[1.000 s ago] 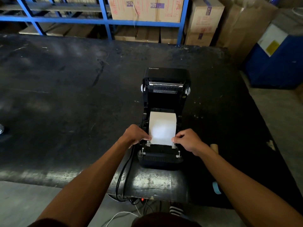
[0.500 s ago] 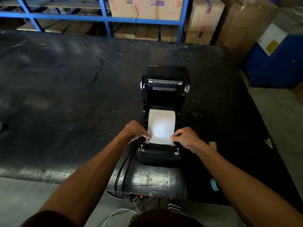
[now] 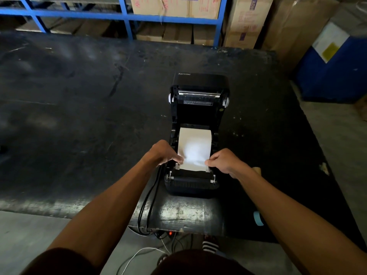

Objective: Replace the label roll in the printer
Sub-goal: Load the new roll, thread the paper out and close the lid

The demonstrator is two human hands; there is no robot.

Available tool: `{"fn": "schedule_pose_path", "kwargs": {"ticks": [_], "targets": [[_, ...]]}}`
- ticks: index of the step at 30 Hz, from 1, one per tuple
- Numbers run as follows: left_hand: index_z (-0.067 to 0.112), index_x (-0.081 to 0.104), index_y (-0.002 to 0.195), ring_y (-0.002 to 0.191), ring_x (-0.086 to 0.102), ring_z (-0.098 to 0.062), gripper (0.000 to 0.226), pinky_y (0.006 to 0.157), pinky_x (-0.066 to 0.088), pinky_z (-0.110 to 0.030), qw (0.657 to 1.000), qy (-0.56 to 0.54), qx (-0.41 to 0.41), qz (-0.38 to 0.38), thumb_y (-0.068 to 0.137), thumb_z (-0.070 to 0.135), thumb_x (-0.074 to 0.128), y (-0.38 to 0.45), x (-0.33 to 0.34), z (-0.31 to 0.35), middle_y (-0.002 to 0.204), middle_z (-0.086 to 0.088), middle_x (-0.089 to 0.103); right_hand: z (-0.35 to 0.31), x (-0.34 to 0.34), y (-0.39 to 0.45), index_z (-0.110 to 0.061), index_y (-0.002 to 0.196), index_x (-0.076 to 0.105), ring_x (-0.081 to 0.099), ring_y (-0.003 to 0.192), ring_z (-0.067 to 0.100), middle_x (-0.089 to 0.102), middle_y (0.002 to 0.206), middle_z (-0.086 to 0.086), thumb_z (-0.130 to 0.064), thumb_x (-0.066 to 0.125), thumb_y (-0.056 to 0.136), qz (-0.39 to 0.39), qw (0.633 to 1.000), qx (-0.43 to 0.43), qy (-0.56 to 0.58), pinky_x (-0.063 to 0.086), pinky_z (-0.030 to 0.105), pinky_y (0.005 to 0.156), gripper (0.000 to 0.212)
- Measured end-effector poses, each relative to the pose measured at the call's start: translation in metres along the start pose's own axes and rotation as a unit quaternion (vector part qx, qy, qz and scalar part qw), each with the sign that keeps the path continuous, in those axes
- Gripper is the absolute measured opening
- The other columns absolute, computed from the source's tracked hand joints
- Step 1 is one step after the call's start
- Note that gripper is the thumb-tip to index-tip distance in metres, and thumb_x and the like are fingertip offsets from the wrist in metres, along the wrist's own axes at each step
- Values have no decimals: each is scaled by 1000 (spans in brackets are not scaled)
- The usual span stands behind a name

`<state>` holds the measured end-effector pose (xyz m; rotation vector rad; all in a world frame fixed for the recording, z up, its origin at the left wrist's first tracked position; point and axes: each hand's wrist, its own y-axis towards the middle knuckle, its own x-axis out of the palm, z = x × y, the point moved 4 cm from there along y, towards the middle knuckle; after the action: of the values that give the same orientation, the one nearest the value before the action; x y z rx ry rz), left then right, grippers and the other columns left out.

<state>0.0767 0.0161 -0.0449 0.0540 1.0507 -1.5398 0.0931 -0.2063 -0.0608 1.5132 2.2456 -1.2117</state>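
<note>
A black label printer [image 3: 191, 185] stands near the front edge of the dark table, its lid [image 3: 200, 84] swung up and back. A white label roll sits in the open bay, and its paper [image 3: 195, 147] runs forward toward the front slot. My left hand [image 3: 164, 153] pinches the paper's left edge near the left guide. My right hand [image 3: 224, 161] pinches the right edge near the right guide. Both sets of fingertips are curled over the paper edges.
Black cables [image 3: 149, 207] run from the printer's left side over the table's [image 3: 79, 116] front edge. A cardboard core [image 3: 257, 170] and a blue tape roll [image 3: 258, 218] lie by my right forearm. Blue shelving [image 3: 127, 16] with cartons stands behind; a blue drum [image 3: 337, 72] stands right.
Both hands stay on the paper's edges; they have shifted slightly back toward the roll. The view has moved a little; the printer has not moved.
</note>
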Motion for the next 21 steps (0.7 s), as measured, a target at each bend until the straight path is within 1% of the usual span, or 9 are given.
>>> {"fn": "schedule_pose_path", "kwargs": {"ticks": [2,4,6,8,11,14,16,18,21], "targets": [[-1,78,96,105,67,-28,34,100,51,-42,1000,-12,2,5,73,23,86,1,2,-3,107,-16,75,-3,-1,-1,-6,98,74,64,100,24,71,108,11,-24,72,84,6,1000,-5,-30,45,31,81,22],[-2,77,97,106,66,-28,32,101,50,-41,1000,-15,0,4,76,21,84,1,3,-5,108,-16,75,-4,2,-6,-12,85,74,67,89,22,72,92,6,-28,71,83,46,997,-25,-62,50,32,76,16],[-1,78,97,107,66,-28,31,102,49,-43,1000,-8,3,3,76,21,84,1,3,-5,108,-17,75,-6,4,-19,-22,80,63,63,75,18,64,82,-3,-33,69,83,138,983,-63,-101,47,30,62,13],[0,78,97,104,67,-28,30,101,51,-44,1000,3,9,17,76,21,84,-1,2,-4,105,-16,76,-8,9,-34,-24,85,54,55,72,14,53,86,-5,-33,66,84,218,955,-142,-144,37,27,56,15],[0,78,97,100,69,-26,29,98,54,-44,999,23,17,34,76,20,83,-3,3,-2,103,-15,76,-7,26,-48,-23,96,66,46,81,14,48,91,-4,-32,60,90,210,898,-271,-278,40,28,67,12],[5,79,94,95,70,-26,26,92,57,-43,997,32,25,59,76,23,84,-9,5,-2,100,-14,77,0,33,-52,-26,108,71,42,83,15,48,89,-3,-35,53,94,199,868,-302,-340,43,32,71,24],[15,77,88,88,70,-26,18,82,59,-39,989,42,50,132,76,28,82,-18,5,-3,94,-9,77,5,34,-55,-26,114,69,43,83,16,51,90,-1,-35,52,95,203,863,-307,-346,43,33,70,27],[25,69,90,82,69,-28,16,72,58,-39,964,90,117,219,80,35,76,-33,11,-7,91,-3,74,7,34,-57,-25,117,67,42,83,15,51,90,-1,-34,52,95,204,868,-304,-336,42,31,70,28],[31,69,107,77,68,-27,22,64,58,-38,916,230,241,226,93,44,59,-48,33,-19,93,1,68,6,34,-59,-23,116,68,42,83,16,48,89,-1,-32,54,94,202,882,-296,-306,41,32,70,27]]}}
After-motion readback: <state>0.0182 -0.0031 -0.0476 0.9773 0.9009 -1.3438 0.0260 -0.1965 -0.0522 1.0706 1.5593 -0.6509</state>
